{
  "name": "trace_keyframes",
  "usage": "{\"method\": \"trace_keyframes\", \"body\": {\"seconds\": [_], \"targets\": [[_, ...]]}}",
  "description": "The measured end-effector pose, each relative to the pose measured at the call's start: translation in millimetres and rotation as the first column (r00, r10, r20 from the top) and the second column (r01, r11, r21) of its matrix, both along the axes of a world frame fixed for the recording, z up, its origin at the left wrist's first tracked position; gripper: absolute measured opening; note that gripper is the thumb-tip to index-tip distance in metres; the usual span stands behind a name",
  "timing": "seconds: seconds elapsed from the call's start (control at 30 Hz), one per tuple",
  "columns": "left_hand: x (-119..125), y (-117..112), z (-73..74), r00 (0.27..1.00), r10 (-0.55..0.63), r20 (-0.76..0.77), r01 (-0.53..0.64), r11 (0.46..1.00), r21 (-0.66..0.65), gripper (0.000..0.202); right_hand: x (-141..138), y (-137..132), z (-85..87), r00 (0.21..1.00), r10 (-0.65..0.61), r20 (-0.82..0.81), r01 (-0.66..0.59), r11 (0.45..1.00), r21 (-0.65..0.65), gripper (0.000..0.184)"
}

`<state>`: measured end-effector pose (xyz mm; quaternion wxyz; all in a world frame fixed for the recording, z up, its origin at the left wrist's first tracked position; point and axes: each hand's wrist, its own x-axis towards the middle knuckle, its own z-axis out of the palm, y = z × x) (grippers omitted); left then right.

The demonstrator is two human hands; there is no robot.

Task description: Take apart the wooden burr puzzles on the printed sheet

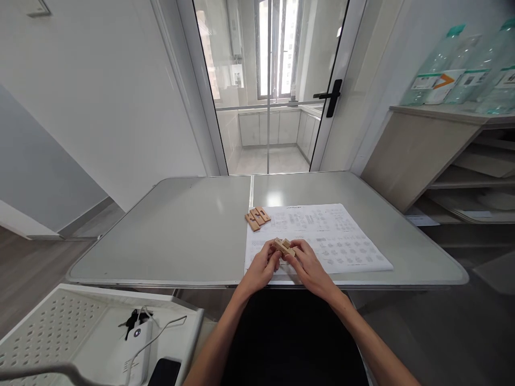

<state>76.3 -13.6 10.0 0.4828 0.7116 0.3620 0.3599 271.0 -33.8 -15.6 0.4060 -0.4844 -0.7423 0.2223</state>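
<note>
My left hand and my right hand meet over the near edge of the table, and both pinch a small cluster of notched wooden puzzle pieces held just above a printed instruction sheet. Fingers of both hands are curled round the pieces. A few more wooden puzzle pieces lie side by side at the sheet's far left corner, untouched.
A grey folding table carries the sheet. At the lower left a white perforated cart holds a power bank, cable, keys and a phone. Shelves with plastic bottles stand at the right. A glass door lies beyond.
</note>
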Motion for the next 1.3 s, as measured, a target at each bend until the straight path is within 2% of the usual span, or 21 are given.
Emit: {"method": "trace_keyframes", "body": {"seconds": [0.23, 0.53, 0.73, 0.97, 1.3], "targets": [[2, 1, -4.5, 1.0, 0.008, 0.015, -0.008, 1.0, 0.008, 0.039, 5, 0, 8.6, 0.983, 0.096, -0.154, -0.113, 0.988, -0.103, 0.046], [2, -2, 4.4, 1.0, -0.007, 0.004, 0.007, 1.0, 0.024, 0.037, 14, 1, 16.0, 0.954, 0.162, -0.251, -0.201, 0.97, -0.139, 0.054], [3, -3, 12.0, 0.999, -0.012, -0.032, 0.013, 1.0, 0.029, 0.033, 15, 0, 19.1, 0.946, 0.158, -0.285, -0.21, 0.964, -0.165, 0.058], [1, -2, 11.1, 0.999, 0.03, -0.037, -0.03, 1.0, 0.003, 0.037, 17, 2, 16.1, 0.936, 0.08, -0.342, -0.159, 0.965, -0.208, 0.041], [4, 0, 4.7, 0.993, 0.107, -0.049, -0.106, 0.994, 0.039, 0.034, 18, 5, 9.9, 0.944, 0.092, -0.318, -0.137, 0.983, -0.122, 0.032]]}}
